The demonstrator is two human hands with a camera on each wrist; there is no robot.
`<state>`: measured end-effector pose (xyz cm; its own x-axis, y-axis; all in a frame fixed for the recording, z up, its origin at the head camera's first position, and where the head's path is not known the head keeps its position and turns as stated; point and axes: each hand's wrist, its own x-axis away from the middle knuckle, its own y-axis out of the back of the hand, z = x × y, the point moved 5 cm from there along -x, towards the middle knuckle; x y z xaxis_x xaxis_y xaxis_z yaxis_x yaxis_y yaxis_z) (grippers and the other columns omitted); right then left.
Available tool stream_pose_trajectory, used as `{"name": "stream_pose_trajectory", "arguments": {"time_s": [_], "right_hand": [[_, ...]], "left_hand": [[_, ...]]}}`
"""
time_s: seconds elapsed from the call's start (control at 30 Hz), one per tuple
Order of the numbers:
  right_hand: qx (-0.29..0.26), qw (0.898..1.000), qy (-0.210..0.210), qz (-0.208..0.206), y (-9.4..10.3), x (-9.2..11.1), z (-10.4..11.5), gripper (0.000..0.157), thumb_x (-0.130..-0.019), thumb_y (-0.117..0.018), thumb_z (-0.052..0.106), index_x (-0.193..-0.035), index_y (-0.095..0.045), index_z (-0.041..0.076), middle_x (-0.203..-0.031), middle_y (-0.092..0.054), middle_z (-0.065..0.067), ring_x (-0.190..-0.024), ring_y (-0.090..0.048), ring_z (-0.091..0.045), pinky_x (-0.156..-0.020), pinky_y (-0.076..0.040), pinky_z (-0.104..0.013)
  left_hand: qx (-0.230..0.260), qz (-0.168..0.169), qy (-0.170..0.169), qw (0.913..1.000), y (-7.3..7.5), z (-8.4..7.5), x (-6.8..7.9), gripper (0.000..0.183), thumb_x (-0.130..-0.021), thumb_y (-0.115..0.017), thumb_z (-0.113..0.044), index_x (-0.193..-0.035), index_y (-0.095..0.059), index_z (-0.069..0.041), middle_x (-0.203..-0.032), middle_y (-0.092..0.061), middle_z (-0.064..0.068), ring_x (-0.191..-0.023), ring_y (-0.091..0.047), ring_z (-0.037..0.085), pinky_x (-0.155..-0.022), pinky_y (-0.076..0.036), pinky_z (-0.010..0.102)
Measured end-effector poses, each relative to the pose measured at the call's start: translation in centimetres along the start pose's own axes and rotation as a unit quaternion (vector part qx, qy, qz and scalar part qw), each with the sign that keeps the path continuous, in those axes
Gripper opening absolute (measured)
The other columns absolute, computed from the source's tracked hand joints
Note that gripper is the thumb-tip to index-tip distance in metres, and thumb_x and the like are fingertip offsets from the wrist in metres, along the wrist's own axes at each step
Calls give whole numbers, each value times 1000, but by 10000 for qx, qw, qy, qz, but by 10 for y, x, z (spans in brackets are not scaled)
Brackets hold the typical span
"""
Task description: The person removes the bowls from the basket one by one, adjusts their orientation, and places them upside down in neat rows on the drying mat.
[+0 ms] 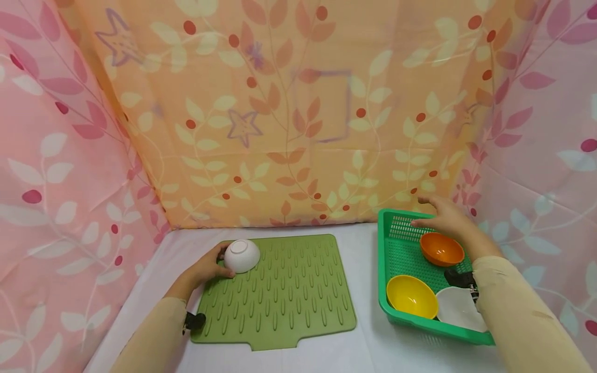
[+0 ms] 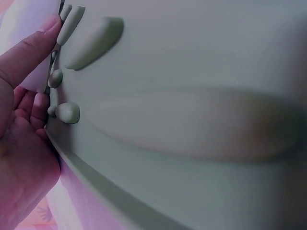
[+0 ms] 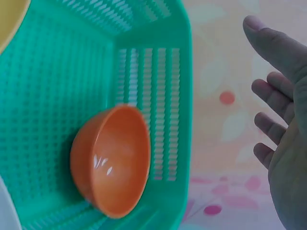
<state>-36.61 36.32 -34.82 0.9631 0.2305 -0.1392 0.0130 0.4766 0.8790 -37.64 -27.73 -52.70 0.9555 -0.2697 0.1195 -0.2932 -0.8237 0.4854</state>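
A white bowl point(image 1: 244, 256) rests upside down on the back left corner of the green drying mat point(image 1: 298, 300). My left hand point(image 1: 205, 269) holds it from the left, thumb at the near side and fingers around the far side. In the left wrist view the thumb point(image 2: 33, 50) lies against the bowl's edge, close above the mat. My right hand point(image 1: 448, 223) hovers over the back of the green basket point(image 1: 438, 325), fingers spread and holding nothing. Below that hand, an orange bowl point(image 1: 440, 251) stands in the basket, opening upward.
A yellow bowl point(image 1: 412, 298) and a white dish point(image 1: 459, 308), partly hidden by the right sleeve, sit in the front of the basket. White cloth point(image 1: 366, 290) separates mat from basket. Patterned curtains point(image 1: 289, 114) enclose the back and both sides.
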Motion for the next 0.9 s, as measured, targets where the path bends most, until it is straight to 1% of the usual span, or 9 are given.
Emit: {"name": "stream_pose_trajectory", "arguments": {"time_s": [0.23, 0.33, 0.47, 0.57, 0.73, 0.9], "right_hand": [[99, 9997, -154, 185, -4, 12, -35, 84, -88, -80, 45, -146, -46, -6, -146, -48, -33, -134, -37, -55, -106, -29, -77], [182, 9992, -279, 229, -7, 17, -50, 84, -86, -81, 46, -144, -49, -7, -147, -46, -35, -133, -36, -57, -106, -27, -78], [189, 9982, -460, 324, -13, 23, -66, 89, -86, -80, 49, -146, -46, -8, -148, -44, -36, -134, -36, -57, -105, -27, -78], [250, 9975, -524, 396, -16, 28, -74, 92, -85, -79, 53, -147, -44, -6, -145, -49, -34, -131, -40, -57, -103, -31, -78], [477, 9961, -567, 479, -19, 34, -84, 93, -84, -79, 55, -146, -45, -7, -142, -52, -35, -126, -45, -58, -99, -35, -78], [770, 9937, -639, 513, -21, 35, -95, 96, -82, -79, 58, -146, -46, -7, -140, -52, -36, -122, -46, -59, -96, -35, -79]], "left_hand": [[-38, -31, -14, 10000, 1, 0, -1, 101, -74, -92, -11, -157, -33, -10, -152, -43, 22, -137, -40, 42, -109, -36, 64], [-78, -43, -43, 10000, 2, 2, -2, 101, -74, -93, -12, -156, -34, -11, -152, -44, 21, -136, -41, 41, -110, -35, 63], [-62, -44, -58, 10000, 2, 3, -3, 102, -73, -93, -11, -156, -35, -11, -152, -44, 20, -137, -41, 41, -111, -35, 63], [-12, -61, -53, 10000, 2, 3, -2, 102, -73, -93, -10, -156, -35, -12, -152, -44, 20, -137, -40, 42, -111, -34, 64], [88, -32, -16, 10000, 0, 5, -1, 102, -73, -93, -10, -156, -35, -12, -153, -43, 20, -138, -39, 42, -110, -34, 65], [20, -62, 24, 10000, 1, 6, -3, 103, -72, -94, -12, -156, -36, -14, -153, -43, 19, -139, -38, 42, -110, -34, 64]]}}
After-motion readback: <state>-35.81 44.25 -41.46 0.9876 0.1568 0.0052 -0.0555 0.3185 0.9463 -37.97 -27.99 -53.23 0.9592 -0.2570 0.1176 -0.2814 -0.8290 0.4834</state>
